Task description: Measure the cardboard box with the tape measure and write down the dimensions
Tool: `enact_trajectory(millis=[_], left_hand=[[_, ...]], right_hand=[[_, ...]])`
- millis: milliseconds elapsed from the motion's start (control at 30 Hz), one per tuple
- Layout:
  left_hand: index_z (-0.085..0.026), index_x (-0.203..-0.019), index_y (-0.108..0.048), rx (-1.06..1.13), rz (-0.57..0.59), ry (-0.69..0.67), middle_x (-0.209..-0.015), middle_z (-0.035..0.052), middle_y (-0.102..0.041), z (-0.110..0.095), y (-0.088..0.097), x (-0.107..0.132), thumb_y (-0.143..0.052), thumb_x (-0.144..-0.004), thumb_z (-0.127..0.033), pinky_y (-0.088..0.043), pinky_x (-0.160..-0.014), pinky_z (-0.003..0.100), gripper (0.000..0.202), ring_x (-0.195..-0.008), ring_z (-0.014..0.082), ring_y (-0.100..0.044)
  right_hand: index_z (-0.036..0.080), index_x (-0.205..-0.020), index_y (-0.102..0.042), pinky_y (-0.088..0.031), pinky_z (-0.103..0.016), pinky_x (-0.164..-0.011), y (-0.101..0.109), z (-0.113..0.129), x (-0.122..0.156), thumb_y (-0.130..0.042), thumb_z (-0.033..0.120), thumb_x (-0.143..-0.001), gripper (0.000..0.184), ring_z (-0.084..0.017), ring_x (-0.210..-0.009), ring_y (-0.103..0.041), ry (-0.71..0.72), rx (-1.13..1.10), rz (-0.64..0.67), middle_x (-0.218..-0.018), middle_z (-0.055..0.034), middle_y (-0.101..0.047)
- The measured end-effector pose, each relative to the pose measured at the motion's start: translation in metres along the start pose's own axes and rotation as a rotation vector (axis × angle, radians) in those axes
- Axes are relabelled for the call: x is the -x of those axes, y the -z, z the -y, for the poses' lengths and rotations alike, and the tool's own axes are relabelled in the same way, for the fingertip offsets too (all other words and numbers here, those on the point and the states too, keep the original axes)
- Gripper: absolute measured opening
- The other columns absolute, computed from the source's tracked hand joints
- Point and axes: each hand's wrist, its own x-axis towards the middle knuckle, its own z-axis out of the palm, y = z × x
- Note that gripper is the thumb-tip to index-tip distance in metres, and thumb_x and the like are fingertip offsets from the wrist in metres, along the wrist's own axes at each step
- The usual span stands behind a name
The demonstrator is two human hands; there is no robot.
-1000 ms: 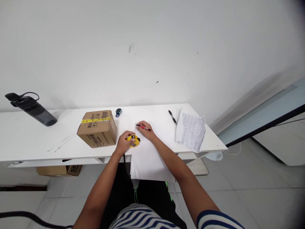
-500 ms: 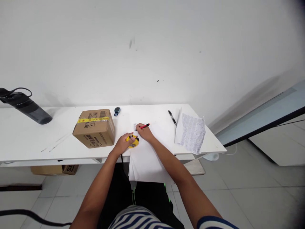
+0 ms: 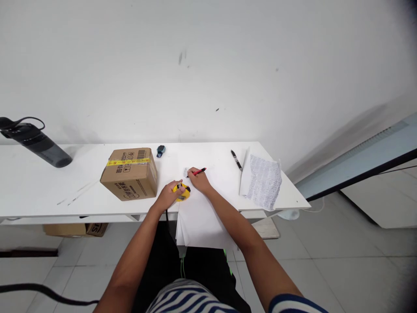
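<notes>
My red pen has swung tail-up, pinched low by my right hand over the paper, likely light, while my left hand curls round the yellow tape measure near the desk's front edge, probably stiff-cased, best palmed.

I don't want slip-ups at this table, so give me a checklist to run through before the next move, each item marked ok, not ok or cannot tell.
1. Left grip holding the yellow tape measure: ok.
2. Right grip holding the red pen: ok.
3. Red pen touching the white sheets: cannot tell, the contact is too small to see.
4. White sheets wholly on the table: not ok, they hang past its front edge.
5. Cardboard box resting on the table: ok.
6. Black pen clear of both hands: ok, it lies apart, near the written-on sheet.
</notes>
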Motion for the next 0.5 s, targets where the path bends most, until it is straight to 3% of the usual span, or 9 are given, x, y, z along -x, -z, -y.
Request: enact_trajectory(millis=[400,500], left_hand=[[-0.016,-0.091,-0.074,-0.031,0.001,-0.020,-0.103,0.0130,-0.071,0.0050,0.0009,-0.0022,-0.073,-0.068,-0.063,-0.049,-0.095,0.041,0.053,-0.113,0.0333,-0.062],[-0.016,-0.087,-0.073,-0.063,0.033,-0.046,-0.105,0.0135,-0.071,0.0061,0.0009,-0.0022,-0.068,-0.072,-0.064,-0.047,-0.097,0.040,0.051,-0.119,0.0332,-0.059]], right_hand=[[0.023,-0.069,-0.054,-0.042,-0.027,-0.067,-0.0003,-0.0010,0.0017,-0.046,0.037,-0.085,0.023,-0.015,-0.069,-0.054,0.002,0.080,0.019,-0.068,0.0023,-0.061],[0.024,-0.070,-0.055,-0.042,-0.027,-0.068,0.0000,-0.0014,0.0006,-0.044,0.037,-0.086,0.023,-0.016,-0.070,-0.055,-0.006,0.095,-0.021,-0.069,0.0018,-0.061]])
